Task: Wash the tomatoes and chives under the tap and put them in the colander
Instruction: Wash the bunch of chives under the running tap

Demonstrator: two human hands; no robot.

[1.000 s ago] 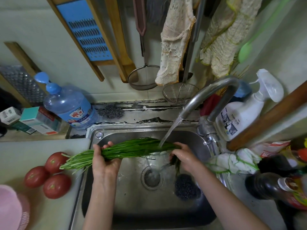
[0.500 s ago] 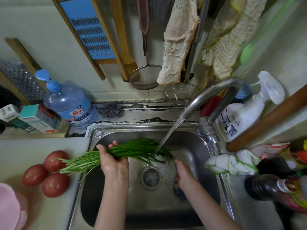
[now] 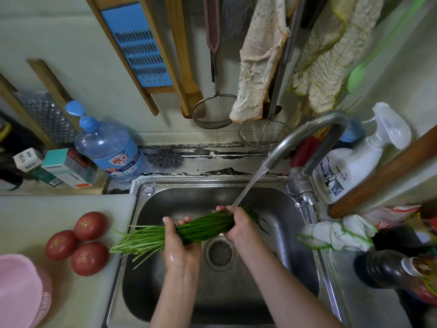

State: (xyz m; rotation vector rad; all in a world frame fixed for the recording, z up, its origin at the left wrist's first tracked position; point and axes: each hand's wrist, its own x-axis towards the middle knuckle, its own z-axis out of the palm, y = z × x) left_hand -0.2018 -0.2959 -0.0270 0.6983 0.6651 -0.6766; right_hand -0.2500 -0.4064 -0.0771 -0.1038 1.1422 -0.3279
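A bunch of green chives [image 3: 201, 227] lies across the steel sink [image 3: 279, 275], held at both ends of the grip. My left hand [image 3: 179, 249] clasps the bunch near its middle, and my right hand [image 3: 236, 224] is closed around the darker end under the water stream. The tap [image 3: 307, 133] runs, its stream hitting the chives by my right hand. Three red tomatoes [image 3: 78, 242] rest on the white board [image 3: 35, 216] left of the sink. A pink colander [image 3: 21, 290] shows at the lower left edge.
A large blue water bottle [image 3: 108, 150] and small boxes [image 3: 63, 169] stand behind the board. A spray bottle [image 3: 354, 159], a cloth [image 3: 335, 235] and dark sauce bottles [image 3: 399, 273] crowd the right counter. Strainers, graters and rags hang on the wall above.
My right hand has come up from the sink bottom and taken hold of the chives' right end. The bunch has shifted a little right, under the stream.
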